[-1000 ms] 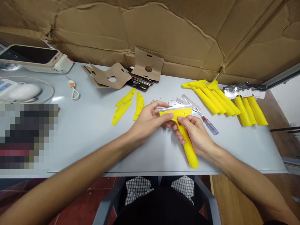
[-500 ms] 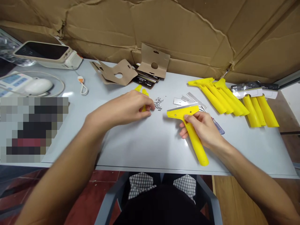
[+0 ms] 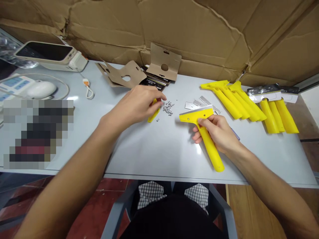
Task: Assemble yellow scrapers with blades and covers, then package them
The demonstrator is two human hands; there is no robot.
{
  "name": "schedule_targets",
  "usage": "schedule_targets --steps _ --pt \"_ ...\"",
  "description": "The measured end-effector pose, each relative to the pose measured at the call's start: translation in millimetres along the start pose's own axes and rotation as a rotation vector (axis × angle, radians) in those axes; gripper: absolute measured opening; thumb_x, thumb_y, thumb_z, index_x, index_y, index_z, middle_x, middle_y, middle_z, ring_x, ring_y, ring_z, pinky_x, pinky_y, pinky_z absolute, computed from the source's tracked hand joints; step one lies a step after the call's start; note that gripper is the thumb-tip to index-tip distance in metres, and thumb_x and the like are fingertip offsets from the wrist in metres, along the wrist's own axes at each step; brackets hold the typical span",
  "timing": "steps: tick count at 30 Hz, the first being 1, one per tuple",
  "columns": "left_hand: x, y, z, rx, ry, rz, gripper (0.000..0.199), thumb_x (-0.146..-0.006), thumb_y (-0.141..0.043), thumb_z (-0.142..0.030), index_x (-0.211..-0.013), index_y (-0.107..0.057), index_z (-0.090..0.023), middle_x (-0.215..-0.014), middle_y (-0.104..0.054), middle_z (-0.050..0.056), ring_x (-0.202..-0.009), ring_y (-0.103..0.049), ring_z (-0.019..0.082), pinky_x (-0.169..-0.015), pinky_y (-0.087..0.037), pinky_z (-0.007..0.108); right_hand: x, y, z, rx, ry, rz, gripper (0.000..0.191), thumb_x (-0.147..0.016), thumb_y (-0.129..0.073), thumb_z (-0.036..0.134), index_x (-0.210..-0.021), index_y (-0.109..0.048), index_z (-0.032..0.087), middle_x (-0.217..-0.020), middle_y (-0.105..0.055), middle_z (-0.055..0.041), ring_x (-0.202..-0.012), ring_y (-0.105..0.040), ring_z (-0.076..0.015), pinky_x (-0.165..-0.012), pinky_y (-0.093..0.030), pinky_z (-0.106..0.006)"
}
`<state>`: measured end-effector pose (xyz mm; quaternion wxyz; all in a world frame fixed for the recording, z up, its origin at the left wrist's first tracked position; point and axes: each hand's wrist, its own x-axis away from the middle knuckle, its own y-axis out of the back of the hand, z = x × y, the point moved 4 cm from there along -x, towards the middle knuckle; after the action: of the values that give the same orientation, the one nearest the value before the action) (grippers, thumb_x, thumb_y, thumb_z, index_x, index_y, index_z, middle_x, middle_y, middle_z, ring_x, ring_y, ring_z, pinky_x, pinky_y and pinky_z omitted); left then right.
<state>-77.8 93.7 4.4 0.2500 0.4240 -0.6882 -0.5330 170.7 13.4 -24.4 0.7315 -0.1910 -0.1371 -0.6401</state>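
The screw pile sits on the grey surface. The right hand is wrapped around a yellow scraper, with the thumb on its neck. This scraper is to the right of the screw pile and closer to the person. A shiny blade runs along the top of its wide head. The left hand is just left of the screw pile. Its fingers are bent, and I can't tell if they pinch a tiny screw. Part of a yellow piece peeks out under that hand. One loose screw lies just on the near side of the screw pile. Flat metal blades lie to the right of the pile, and yellow handles lie farther right.
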Motion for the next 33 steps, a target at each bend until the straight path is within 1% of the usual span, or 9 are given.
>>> schedule_targets --steps 3,9,16,22,26,28,31,32,33 --pt "-4 -6.2 3 -0.039 0.037 -0.031 0.038 -0.102 -0.049 -0.035 -0.118 -0.081 -0.024 -0.111 -0.079 0.010 -0.101 -0.071 0.027 -0.085 -0.049 0.038 -2 2 -1 0.006 0.022 0.001 0.017 -0.093 -0.070 0.029 -0.085 -0.067 0.014 -0.082 -0.076 -0.0106 -0.055 -0.074 -0.0196 -0.052 -0.066 -0.033" --pt "-11 -16.3 6 -0.099 0.050 0.014 0.033 -0.101 -0.054 -0.036 -0.111 -0.084 -0.025 -0.107 -0.079 0.008 -0.100 -0.070 0.027 -0.083 -0.047 0.037 -3 3 -1 -0.002 0.015 -0.020 0.016 -0.092 -0.071 0.029 -0.087 -0.066 0.015 -0.082 -0.075 -0.0102 -0.057 -0.073 -0.0184 -0.049 -0.064 -0.031" --pt "-12 -15.6 4 -0.058 0.046 -0.012 0.031 -0.096 -0.057 -0.037 -0.103 -0.085 -0.028 -0.102 -0.079 0.007 -0.094 -0.070 0.027 -0.078 -0.046 0.036 -2 1 0 0.006 0.000 -0.016 0.018 -0.094 -0.071 0.031 -0.088 -0.066 0.015 -0.084 -0.076 -0.0121 -0.059 -0.074 -0.0192 -0.050 -0.064 -0.031" --pt "-12 -15.8 2 0.003 0.046 -0.006 0.020 -0.089 -0.060 -0.029 -0.088 -0.079 -0.024 -0.091 -0.076 0.006 -0.085 -0.068 0.026 -0.076 -0.045 0.037 -3 1 -1 -0.007 0.015 -0.005 0.019 -0.092 -0.073 0.032 -0.086 -0.067 0.015 -0.082 -0.076 -0.0108 -0.056 -0.073 -0.0182 -0.049 -0.064 -0.031" --pt "-11 -12.8 1 0.029 0.047 -0.004 0.018 -0.089 -0.059 -0.028 -0.086 -0.076 -0.023 -0.089 -0.075 0.006 -0.084 -0.067 0.025 -0.076 -0.044 0.036 -3 0 -1 -0.022 0.022 -0.006 0.021 -0.089 -0.077 0.033 -0.085 -0.066 0.015 -0.080 -0.076 -0.0096 -0.056 -0.073 -0.0179 -0.048 -0.064 -0.030" --pt "-10 -7.9 -5 0.077 0.034 -0.029 0.018 -0.091 -0.059 -0.030 -0.087 -0.075 -0.023 -0.089 -0.075 0.005 -0.083 -0.066 0.023 -0.077 -0.045 0.035 -2 -1 0 -0.020 0.028 -0.006 0.021 -0.089 -0.076 0.034 -0.087 -0.065 0.015 -0.081 -0.076 -0.0098 -0.056 -0.073 -0.0180 -0.049 -0.064 -0.030" --pt "-3 -0.3 -26 0.273 -0.019 -0.063 0.017 -0.092 -0.063 -0.034 -0.089 -0.075 -0.023 -0.088 -0.076 0.003 -0.080 -0.066 0.021 -0.078 -0.048 0.033 -2 -1 1 -0.018 0.047 -0.008 0.022 -0.090 -0.075 0.035 -0.087 -0.065 0.015 -0.081 -0.076 -0.0097 -0.056 -0.073 -0.0178 -0.049 -0.064 -0.031" --pt "-1 0.2 -34 0.336 -0.039 -0.054 0.017 -0.093 -0.064 -0.036 -0.090 -0.075 -0.023 -0.091 -0.076 0.003 -0.083 -0.067 0.021 -0.078 -0.050 0.033 -2 -1 1 -0.017 0.053 -0.009 0.023 -0.090 -0.075 0.035 -0.086 -0.065 0.016 -0.081 -0.076 -0.0096 -0.056 -0.073 -0.0176 -0.050 -0.063 -0.031" --pt "2 0.0 -43 0.379 -0.065 -0.054 0.017 -0.094 -0.065 -0.036 -0.090 -0.075 -0.023 -0.096 -0.077 0.004 -0.089 -0.069 0.022 -0.083 -0.052 0.034 -1 -2 2 -0.016 0.059 -0.008 0.023 -0.090 -0.076 0.035 -0.086 -0.064 0.016 -0.081 -0.076 -0.0096 -0.055 -0.072 -0.0172 -0.050 -0.063 -0.031"
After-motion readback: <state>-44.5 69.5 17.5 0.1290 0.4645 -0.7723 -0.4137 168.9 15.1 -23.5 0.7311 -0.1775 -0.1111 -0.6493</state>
